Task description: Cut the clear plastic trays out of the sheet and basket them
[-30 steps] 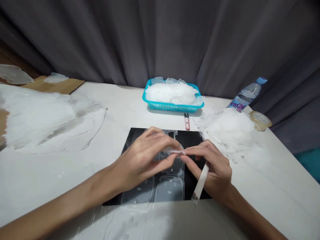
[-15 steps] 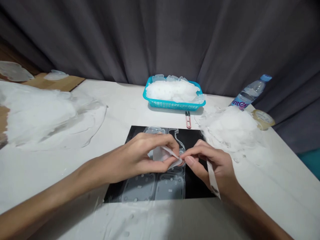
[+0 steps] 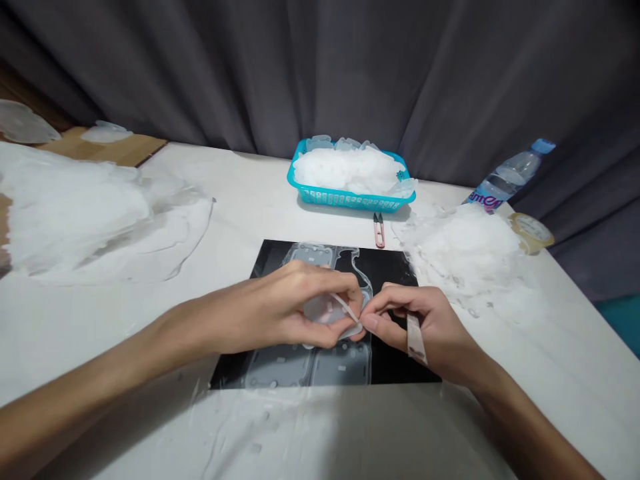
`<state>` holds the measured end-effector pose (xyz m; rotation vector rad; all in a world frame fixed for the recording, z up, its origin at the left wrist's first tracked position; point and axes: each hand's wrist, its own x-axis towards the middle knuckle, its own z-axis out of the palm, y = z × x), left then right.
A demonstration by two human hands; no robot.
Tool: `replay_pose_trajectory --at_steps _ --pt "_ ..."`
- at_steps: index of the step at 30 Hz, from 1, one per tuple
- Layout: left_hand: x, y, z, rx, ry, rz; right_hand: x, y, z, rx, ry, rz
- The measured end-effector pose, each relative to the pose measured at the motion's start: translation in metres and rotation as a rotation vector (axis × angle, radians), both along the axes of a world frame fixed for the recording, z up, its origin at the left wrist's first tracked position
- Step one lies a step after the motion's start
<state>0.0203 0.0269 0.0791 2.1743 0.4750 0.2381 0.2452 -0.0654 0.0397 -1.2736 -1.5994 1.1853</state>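
Observation:
Over a black mat (image 3: 390,363), my left hand (image 3: 295,310) pinches a small translucent plastic piece (image 3: 327,312). My right hand (image 3: 425,330) meets it fingertip to fingertip, thumb and forefinger closed on the piece's edge. A white flat tool (image 3: 415,339) is tucked in the same hand and points down toward me. On the mat under both hands lies a clear moulded sheet of similar pieces (image 3: 310,367).
A teal basket (image 3: 350,198) heaped with white pieces stands behind the mat, red snips (image 3: 379,231) just before it. Piles of clear plastic scrap lie at the left (image 3: 90,220) and right (image 3: 465,253). A water bottle (image 3: 505,180) and tape roll (image 3: 533,232) sit far right.
Both hands have drawn slightly nearer and lower over the mat, still joined on the piece. The white tool in my right hand has swung from slanting outward to nearly upright.

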Motion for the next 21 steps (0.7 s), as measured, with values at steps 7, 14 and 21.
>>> replay_pose_trajectory --at_steps 7,14,21 --pt "0.001 0.0 -0.004 -0.065 0.045 -0.035 -0.004 0.001 0.004 -0.043 -0.009 0.02" --pt "0.001 -0.001 -0.005 -0.064 0.03 -0.044 -0.007 0.001 0.004 -0.058 -0.063 0.005" --pt "0.001 0.0 -0.012 -0.063 0.072 -0.052 -0.008 -0.001 0.001 -0.064 -0.103 -0.022"
